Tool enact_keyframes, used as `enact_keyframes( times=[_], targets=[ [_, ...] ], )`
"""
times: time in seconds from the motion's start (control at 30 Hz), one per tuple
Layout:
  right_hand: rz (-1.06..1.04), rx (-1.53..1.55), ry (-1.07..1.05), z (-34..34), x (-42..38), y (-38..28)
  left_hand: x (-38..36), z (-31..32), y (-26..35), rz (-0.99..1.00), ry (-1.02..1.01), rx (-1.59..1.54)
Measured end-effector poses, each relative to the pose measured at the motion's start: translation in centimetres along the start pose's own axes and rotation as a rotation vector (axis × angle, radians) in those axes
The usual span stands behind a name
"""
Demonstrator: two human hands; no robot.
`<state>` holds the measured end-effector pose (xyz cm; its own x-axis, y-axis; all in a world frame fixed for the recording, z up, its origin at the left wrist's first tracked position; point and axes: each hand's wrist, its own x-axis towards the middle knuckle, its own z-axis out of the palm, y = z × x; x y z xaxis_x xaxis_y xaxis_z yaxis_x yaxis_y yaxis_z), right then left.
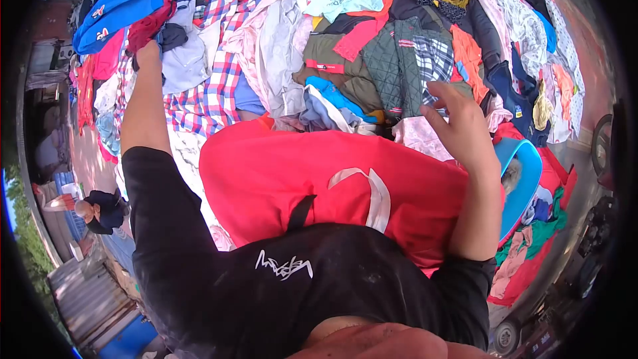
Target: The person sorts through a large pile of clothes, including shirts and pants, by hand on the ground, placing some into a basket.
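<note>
My left hand (147, 55) reaches to the far left, at a dark red garment (147, 28) beside a blue garment (118, 18); its fingers are mostly hidden by the cloth and the wrist. My right hand (458, 119) hovers over the near side of the clothes pile, fingers apart and curved, holding nothing. Beneath and beyond it lie a green quilted garment (393, 66), a plaid garment (435, 53) and a pink cloth (422, 136). A large red cloth (279, 173) with white and black straps spreads between my body and the pile.
A red, white and blue checkered cloth (216, 0) lies under clothes at the back left. A light blue plastic container (524, 176) stands right of my right forearm. Another person (106, 213) is at the lower left. Vehicle wheels (506, 337) show at the right.
</note>
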<state>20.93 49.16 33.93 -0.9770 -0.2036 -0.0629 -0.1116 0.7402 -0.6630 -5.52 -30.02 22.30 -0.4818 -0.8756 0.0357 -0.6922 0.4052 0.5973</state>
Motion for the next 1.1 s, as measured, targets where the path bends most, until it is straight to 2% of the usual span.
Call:
enact_keyframes(
  times=[0.03,0.1,0.13,0.17,0.23,0.27,0.3,0.37,0.47,0.57,0.67,0.73,0.83,0.93,1.07,1.1],
  targets=[
    [0.007,0.0,-0.008,0.0,0.1,0.0,-3.7,3.7,-1.4,0.174,-0.387,0.11],
    [0.006,0.009,-0.008,0.4,0.3,0.1,-19.3,9.3,0.6,0.035,-0.755,0.074],
    [0.004,0.016,-0.019,0.7,0.2,0.1,-21.9,13.8,-1.2,0.186,-1.07,0.189],
    [0.01,0.002,-0.04,0.8,0.3,0.1,-28.6,14.8,0.4,0.25,-1.158,0.374],
    [-0.004,-0.024,-0.056,1.0,0.3,0.2,-36.8,20.1,-1.8,0.521,-1.283,0.613],
    [-0.005,-0.038,-0.063,1.0,0.3,0.4,-40.0,22.0,-3.8,1.056,-1.259,0.671],
    [-0.001,-0.024,-0.075,1.0,0.2,0.4,-42.0,23.9,-6.4,1.22,-1.288,0.579],
    [0.004,0.0,-0.095,0.7,0.1,0.5,-45.6,23.8,-7.6,1.226,-1.382,0.755],
    [-0.001,0.005,-0.108,0.7,-0.4,1.1,-46.8,20.8,-8.6,1.162,-1.321,0.919],
    [-0.01,-0.022,-0.104,0.3,-0.8,1.3,-46.0,17.6,-7.5,1.231,-1.103,0.935],
    [-0.031,-0.013,-0.073,0.6,-1.1,1.3,-44.5,15.5,-3.4,1.339,-0.949,0.823],
    [-0.04,-0.019,-0.072,0.6,-1.0,1.4,-44.8,11.8,2.1,1.296,-0.879,0.477],
    [-0.053,-0.047,-0.044,0.9,-0.7,1.8,-45.6,5.4,9.2,1.401,-0.775,0.35],
    [-0.053,-0.072,-0.049,1.5,-0.2,1.7,-47.1,-0.9,14.0,1.418,-0.74,0.15],
    [-0.096,-0.069,0.002,3.4,0.1,2.1,-49.1,-8.8,20.6,1.401,-0.627,-0.248],
    [-0.018,-0.053,-0.019,3.2,0.0,1.5,-49.9,-10.9,22.1,1.371,-0.664,-0.412]
  ],
)
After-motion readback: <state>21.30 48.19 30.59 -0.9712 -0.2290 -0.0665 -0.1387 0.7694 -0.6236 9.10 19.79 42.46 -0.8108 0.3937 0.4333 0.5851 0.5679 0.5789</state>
